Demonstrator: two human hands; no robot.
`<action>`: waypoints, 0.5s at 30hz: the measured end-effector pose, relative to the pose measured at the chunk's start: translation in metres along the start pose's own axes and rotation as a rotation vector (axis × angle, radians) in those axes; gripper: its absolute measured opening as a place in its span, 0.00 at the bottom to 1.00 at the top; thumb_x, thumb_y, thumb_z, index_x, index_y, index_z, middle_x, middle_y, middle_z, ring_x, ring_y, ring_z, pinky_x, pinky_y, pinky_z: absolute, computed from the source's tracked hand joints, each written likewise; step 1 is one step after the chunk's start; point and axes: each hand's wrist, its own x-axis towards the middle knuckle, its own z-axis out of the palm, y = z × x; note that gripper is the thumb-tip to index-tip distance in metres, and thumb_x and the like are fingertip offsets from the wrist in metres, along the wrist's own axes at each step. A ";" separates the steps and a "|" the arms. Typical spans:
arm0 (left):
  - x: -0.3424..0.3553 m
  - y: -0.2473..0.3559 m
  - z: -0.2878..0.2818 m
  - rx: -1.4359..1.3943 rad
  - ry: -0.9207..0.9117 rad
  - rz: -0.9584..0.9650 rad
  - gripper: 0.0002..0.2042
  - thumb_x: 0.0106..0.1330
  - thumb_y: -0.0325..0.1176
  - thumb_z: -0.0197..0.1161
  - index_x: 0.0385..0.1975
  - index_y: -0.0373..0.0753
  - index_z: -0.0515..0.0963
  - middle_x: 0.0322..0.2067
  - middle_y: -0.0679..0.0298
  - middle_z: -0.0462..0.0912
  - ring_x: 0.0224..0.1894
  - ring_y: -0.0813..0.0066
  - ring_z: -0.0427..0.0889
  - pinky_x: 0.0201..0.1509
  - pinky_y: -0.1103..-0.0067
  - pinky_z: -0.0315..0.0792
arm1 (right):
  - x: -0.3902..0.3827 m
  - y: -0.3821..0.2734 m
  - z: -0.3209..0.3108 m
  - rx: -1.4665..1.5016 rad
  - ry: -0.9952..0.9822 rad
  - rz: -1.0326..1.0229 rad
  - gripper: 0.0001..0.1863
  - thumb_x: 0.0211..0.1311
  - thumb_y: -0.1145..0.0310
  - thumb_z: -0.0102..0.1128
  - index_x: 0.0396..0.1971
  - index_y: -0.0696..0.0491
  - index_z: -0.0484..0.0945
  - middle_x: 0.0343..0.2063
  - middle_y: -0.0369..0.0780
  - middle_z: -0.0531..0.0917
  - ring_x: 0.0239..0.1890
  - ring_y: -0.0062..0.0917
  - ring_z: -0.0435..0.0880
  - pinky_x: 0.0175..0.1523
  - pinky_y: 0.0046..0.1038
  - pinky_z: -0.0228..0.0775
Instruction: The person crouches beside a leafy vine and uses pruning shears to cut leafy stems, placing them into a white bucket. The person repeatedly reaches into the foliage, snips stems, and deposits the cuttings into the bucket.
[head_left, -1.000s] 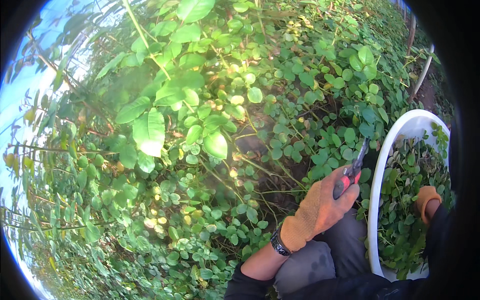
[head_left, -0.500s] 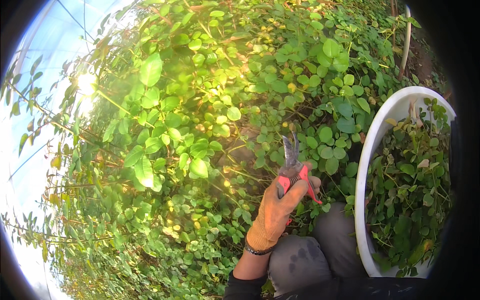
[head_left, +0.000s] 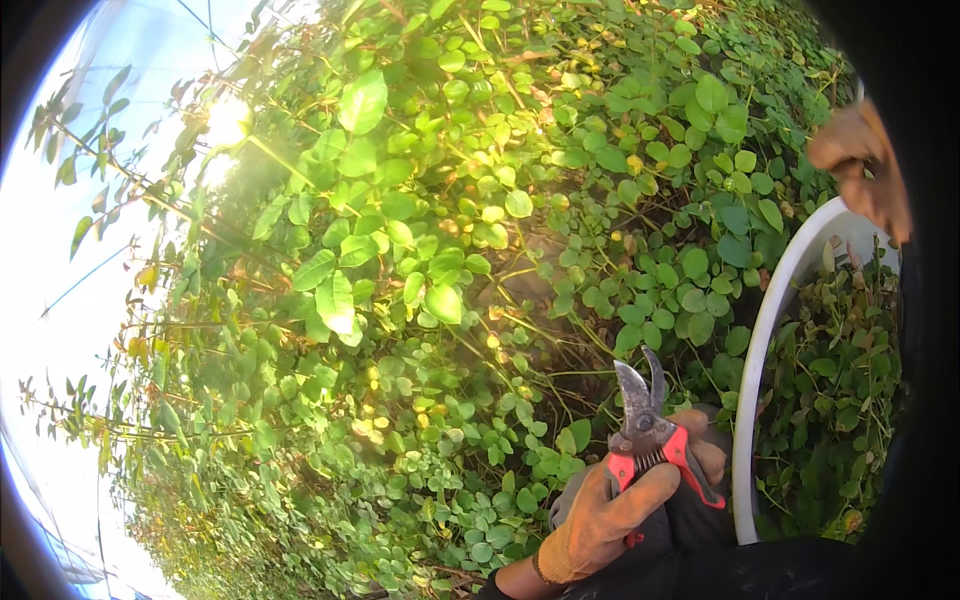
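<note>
Inside the white tub [head_left: 752,410] lie leafy cuttings [head_left: 830,385], left hand [head_left: 605,512] gripping shears [head_left: 645,425], grip of right hand [head_left: 862,165] unclear

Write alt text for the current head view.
A left hand in an orange glove holds red-handled pruning shears, blades apart, in front of dense green bushes. At upper right, the gloved right hand is near the rim of a white tub containing leafy stems; whether it grips anything is unclear.
</note>
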 end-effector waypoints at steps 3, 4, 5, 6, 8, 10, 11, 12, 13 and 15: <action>0.004 -0.006 -0.002 0.095 0.013 0.010 0.28 0.76 0.38 0.56 0.70 0.26 0.63 0.57 0.54 0.79 0.61 0.64 0.77 0.70 0.66 0.69 | 0.100 -0.019 0.055 0.099 -0.043 -0.249 0.15 0.62 0.72 0.57 0.46 0.58 0.86 0.28 0.37 0.87 0.25 0.20 0.85 0.29 0.25 0.73; 0.005 -0.007 -0.003 0.091 0.034 0.007 0.28 0.76 0.38 0.56 0.70 0.26 0.62 0.56 0.54 0.79 0.61 0.64 0.77 0.70 0.67 0.69 | 0.140 -0.022 0.079 0.173 -0.096 -0.340 0.15 0.62 0.71 0.57 0.46 0.58 0.86 0.27 0.37 0.87 0.24 0.20 0.85 0.27 0.25 0.73; 0.005 -0.008 -0.005 0.083 0.056 0.003 0.29 0.77 0.38 0.56 0.71 0.27 0.61 0.56 0.54 0.79 0.61 0.64 0.77 0.70 0.67 0.68 | 0.182 -0.026 0.106 0.243 -0.175 -0.274 0.15 0.64 0.68 0.58 0.46 0.57 0.86 0.30 0.38 0.89 0.25 0.22 0.86 0.31 0.27 0.76; 0.006 -0.008 -0.006 0.071 0.072 0.012 0.29 0.77 0.38 0.55 0.71 0.27 0.61 0.56 0.55 0.80 0.60 0.64 0.77 0.70 0.68 0.68 | 0.224 -0.027 0.130 0.166 -0.287 -0.215 0.17 0.64 0.66 0.60 0.50 0.57 0.87 0.36 0.39 0.91 0.27 0.24 0.88 0.36 0.26 0.80; 0.003 -0.007 -0.005 0.058 0.099 0.033 0.30 0.77 0.37 0.56 0.72 0.27 0.60 0.55 0.55 0.80 0.60 0.65 0.78 0.70 0.68 0.68 | 0.285 -0.021 0.196 0.410 0.033 -0.164 0.17 0.71 0.64 0.60 0.53 0.58 0.84 0.42 0.43 0.89 0.40 0.29 0.86 0.44 0.29 0.76; 0.000 -0.006 -0.001 0.026 0.115 0.024 0.30 0.77 0.36 0.56 0.73 0.27 0.59 0.55 0.56 0.80 0.59 0.65 0.78 0.70 0.69 0.68 | 0.333 -0.014 0.246 0.522 0.255 -0.186 0.19 0.74 0.64 0.59 0.59 0.58 0.81 0.51 0.48 0.86 0.54 0.35 0.85 0.56 0.30 0.77; -0.003 -0.006 0.003 -0.006 0.122 0.000 0.30 0.77 0.35 0.56 0.73 0.27 0.59 0.55 0.56 0.80 0.59 0.66 0.78 0.70 0.69 0.68 | 0.351 -0.009 0.263 0.495 0.237 -0.198 0.19 0.75 0.65 0.59 0.59 0.59 0.80 0.52 0.48 0.86 0.54 0.35 0.85 0.56 0.31 0.76; -0.005 -0.005 0.007 -0.042 0.135 -0.027 0.30 0.77 0.34 0.56 0.74 0.27 0.59 0.55 0.57 0.80 0.59 0.66 0.78 0.70 0.70 0.68 | 0.365 -0.006 0.274 0.452 0.198 -0.215 0.19 0.75 0.65 0.58 0.59 0.60 0.79 0.53 0.48 0.85 0.54 0.34 0.84 0.57 0.31 0.76; -0.005 -0.007 0.013 -0.119 0.141 0.024 0.24 0.76 0.34 0.57 0.67 0.30 0.63 0.51 0.57 0.81 0.54 0.66 0.80 0.63 0.70 0.72 | 0.375 -0.005 0.281 0.408 0.153 -0.238 0.19 0.76 0.66 0.57 0.59 0.61 0.79 0.54 0.48 0.84 0.54 0.34 0.84 0.58 0.31 0.76; -0.006 -0.010 0.024 -0.273 0.151 0.131 0.13 0.74 0.35 0.58 0.52 0.36 0.73 0.43 0.59 0.84 0.46 0.65 0.84 0.49 0.69 0.78 | 0.387 -0.004 0.283 0.312 0.073 -0.303 0.18 0.77 0.67 0.56 0.58 0.62 0.77 0.55 0.48 0.83 0.55 0.33 0.83 0.59 0.32 0.75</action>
